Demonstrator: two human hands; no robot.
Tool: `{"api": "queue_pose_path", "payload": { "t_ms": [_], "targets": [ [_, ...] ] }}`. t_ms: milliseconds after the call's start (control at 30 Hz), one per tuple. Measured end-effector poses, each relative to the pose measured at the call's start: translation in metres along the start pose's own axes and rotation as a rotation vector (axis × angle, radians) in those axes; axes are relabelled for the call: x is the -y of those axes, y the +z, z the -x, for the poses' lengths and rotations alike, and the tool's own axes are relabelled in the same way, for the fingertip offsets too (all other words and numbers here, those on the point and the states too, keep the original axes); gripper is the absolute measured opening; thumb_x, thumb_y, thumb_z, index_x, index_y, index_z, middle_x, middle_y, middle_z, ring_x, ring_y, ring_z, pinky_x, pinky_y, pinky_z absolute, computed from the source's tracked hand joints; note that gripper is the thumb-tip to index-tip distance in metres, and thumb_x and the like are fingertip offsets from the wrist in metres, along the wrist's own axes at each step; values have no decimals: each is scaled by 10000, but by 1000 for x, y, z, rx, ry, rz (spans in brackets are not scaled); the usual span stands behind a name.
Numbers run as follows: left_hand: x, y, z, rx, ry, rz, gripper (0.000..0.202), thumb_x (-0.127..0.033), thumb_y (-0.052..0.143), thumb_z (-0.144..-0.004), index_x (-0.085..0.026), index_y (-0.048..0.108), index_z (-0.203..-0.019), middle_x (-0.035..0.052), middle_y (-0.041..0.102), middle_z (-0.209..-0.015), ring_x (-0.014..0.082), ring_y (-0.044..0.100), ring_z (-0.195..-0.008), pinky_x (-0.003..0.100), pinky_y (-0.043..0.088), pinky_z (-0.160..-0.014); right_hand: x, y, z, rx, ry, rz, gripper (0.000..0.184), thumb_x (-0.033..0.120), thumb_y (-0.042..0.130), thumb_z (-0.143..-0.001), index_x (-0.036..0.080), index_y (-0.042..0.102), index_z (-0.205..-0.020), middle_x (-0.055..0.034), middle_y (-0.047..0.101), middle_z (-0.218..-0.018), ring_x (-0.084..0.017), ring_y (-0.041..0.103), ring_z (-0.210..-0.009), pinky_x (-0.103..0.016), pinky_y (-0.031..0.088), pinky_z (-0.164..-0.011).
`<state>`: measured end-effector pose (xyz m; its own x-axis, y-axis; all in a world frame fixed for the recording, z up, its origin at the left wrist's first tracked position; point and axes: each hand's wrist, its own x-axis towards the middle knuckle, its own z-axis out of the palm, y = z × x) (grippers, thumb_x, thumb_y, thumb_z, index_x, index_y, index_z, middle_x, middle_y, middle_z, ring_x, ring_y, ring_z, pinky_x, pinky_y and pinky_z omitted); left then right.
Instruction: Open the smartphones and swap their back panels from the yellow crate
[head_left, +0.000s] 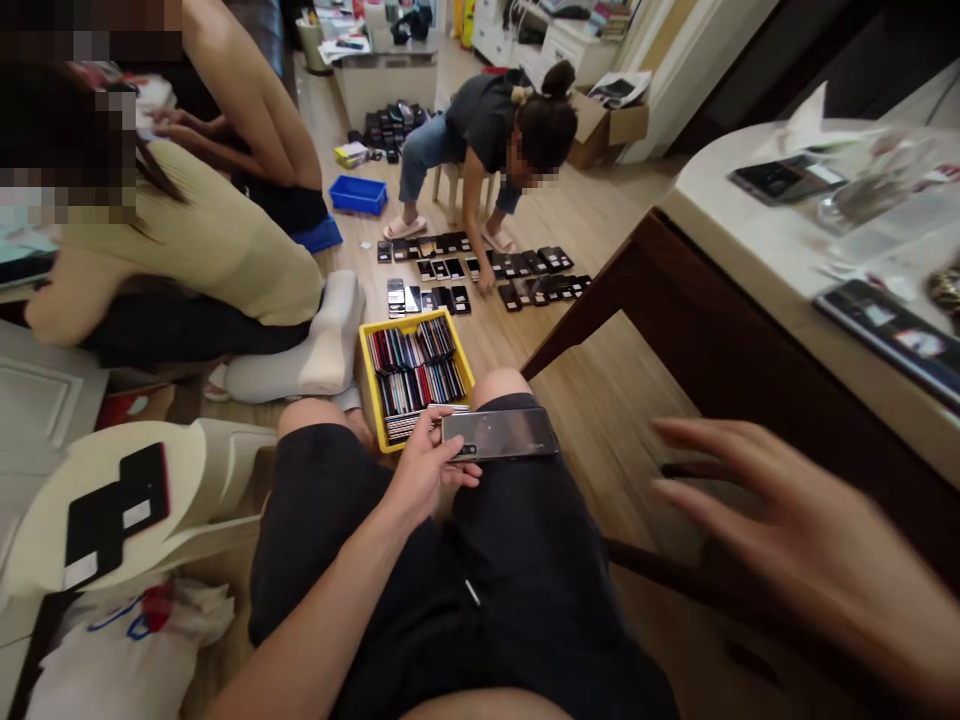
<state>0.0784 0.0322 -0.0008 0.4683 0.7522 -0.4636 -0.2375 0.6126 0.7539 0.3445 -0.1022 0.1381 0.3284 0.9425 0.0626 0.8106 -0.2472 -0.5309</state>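
Observation:
My left hand [431, 468] grips one end of a dark phone [501, 434] and holds it flat over my right knee, fingers wrapped around its edge. My right hand [780, 535] hovers at the right, blurred, with fingers stretched out and apart and nothing in it, near the dark wooden table leg [600, 300]. I sit in black shorts. On the floor just past my knees stands a yellow tray [369, 375] packed with several phones on edge.
Rows of phones [487, 272] lie on the wooden floor, where a seated person bends over them. Another person kneels at the left. A white stool [180, 490] carries black phones. A white tabletop [757, 240] holds phones. A blue bin [358, 194] stands farther back.

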Motion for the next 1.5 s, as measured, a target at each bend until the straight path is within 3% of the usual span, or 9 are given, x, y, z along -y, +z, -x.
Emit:
{"api": "queue_pose_path", "payload": {
  "t_ms": [167, 300, 600, 733, 833, 1067, 1167, 1367, 1500],
  "targets": [
    [-9, -5, 0, 51, 39, -54, 521, -290, 741, -820, -265, 422, -1232, 1, 629, -999, 148, 710, -601, 301, 626, -537, 10, 105, -55, 357, -285, -134, 608, 472, 681, -908, 275, 515, -1459, -118, 463, -1553, -324, 477, -1410, -498, 421, -1153],
    [-15, -3, -2, 46, 112, -74, 540, -263, 750, -802, -262, 454, -1254, -5, 611, -1005, 107, 675, -553, 244, 586, -493, 11, 141, -71, 366, -260, -77, 580, 489, 689, -901, 239, 570, -1411, -141, 613, -1371, -359, 571, -1265, -525, 462, -1061],
    [-50, 23, -9, -54, 83, -32, 563, -281, 774, -758, -195, 514, -1250, -23, 607, -756, 106, 570, -421, 186, 409, -322, 30, 119, -75, 629, 136, -507, 531, 544, 769, -790, 162, 689, -1151, -78, 754, -1066, -286, 688, -978, -364, 506, -827],
    [-55, 36, 3, 1, 142, -65, 385, -497, 675, -867, -166, 605, -1051, 18, 598, -750, 150, 604, -579, 250, 514, -443, 42, 128, -52, 430, 320, -790, 515, 563, 786, -773, 158, 683, -1075, -51, 753, -980, -236, 677, -889, -318, 509, -781],
    [-43, 44, 19, -61, 269, -448, 282, -468, 629, -902, -191, 593, -869, 7, 563, -754, 164, 577, -662, 283, 512, -557, 52, 143, -33, 297, 395, -926, 487, 574, 776, -795, 178, 667, -1058, -37, 752, -966, -232, 673, -891, -318, 522, -799],
    [-24, 50, 41, -321, 418, -935, 171, -315, 506, -965, -237, 518, -813, 19, 614, -768, 201, 568, -720, 317, 373, -668, 64, 160, -9, 277, 390, -1118, 395, 520, 699, -901, 207, 691, -1142, -59, 745, -1135, -256, 655, -1087, -364, 508, -960],
    [-28, 43, 49, -257, 429, -952, 171, -315, 475, -990, -240, 534, -848, 22, 629, -800, 201, 586, -742, 312, 387, -687, 56, 155, -12, 392, 418, -1077, 398, 534, 713, -886, 213, 700, -1121, -65, 746, -1117, -254, 673, -1018, -346, 543, -846],
    [-35, 31, 71, -41, 382, -1005, 254, -333, 417, -1040, -231, 525, -834, 18, 627, -825, 191, 590, -746, 299, 396, -687, 49, 133, -32, 182, 203, -988, 484, 430, 837, -776, 272, 673, -1203, -34, 736, -1184, -234, 653, -1125, -346, 509, -990],
    [-38, 30, 81, 27, 385, -1052, 290, -343, 393, -1053, -222, 517, -820, 22, 614, -821, 189, 572, -742, 300, 382, -674, 54, 120, -35, 267, 147, -842, 302, 426, 795, -821, 251, 757, -1064, -16, 756, -1033, -212, 670, -988, -310, 505, -910]
  ]
}}
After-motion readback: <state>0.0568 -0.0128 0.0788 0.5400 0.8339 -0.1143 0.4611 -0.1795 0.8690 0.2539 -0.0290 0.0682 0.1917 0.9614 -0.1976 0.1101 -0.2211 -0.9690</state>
